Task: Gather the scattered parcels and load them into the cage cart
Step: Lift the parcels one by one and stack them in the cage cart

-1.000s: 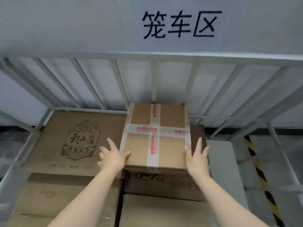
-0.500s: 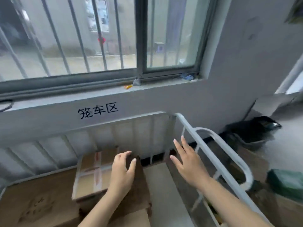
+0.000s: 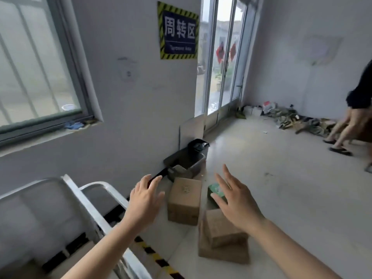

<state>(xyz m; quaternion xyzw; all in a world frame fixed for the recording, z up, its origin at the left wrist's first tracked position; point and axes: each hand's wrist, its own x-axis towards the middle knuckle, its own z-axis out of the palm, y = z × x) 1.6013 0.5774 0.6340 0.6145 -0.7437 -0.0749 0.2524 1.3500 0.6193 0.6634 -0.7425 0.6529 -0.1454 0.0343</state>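
White rail of the cage cart (image 3: 84, 198) at lower left, against the window wall. The left hand (image 3: 144, 200) is raised just right of it, fingers spread and relaxed, holding nothing. Striped floor tape (image 3: 157, 256) runs below the forearm. Parcels lie on the floor, outside the cart: an upright brown box (image 3: 184, 200), then a green parcel (image 3: 216, 191) just beside it, partly hidden by the right hand (image 3: 235, 200), likewise spread and empty. Below that wrist, a small box (image 3: 221, 230) sits on a flat box (image 3: 221, 254). A second person (image 3: 354, 117) stands at far right.

The right hand (image 3: 237, 204) hides part of the green parcel (image 3: 214, 189); the left edge crops the cage cart (image 3: 69, 187).
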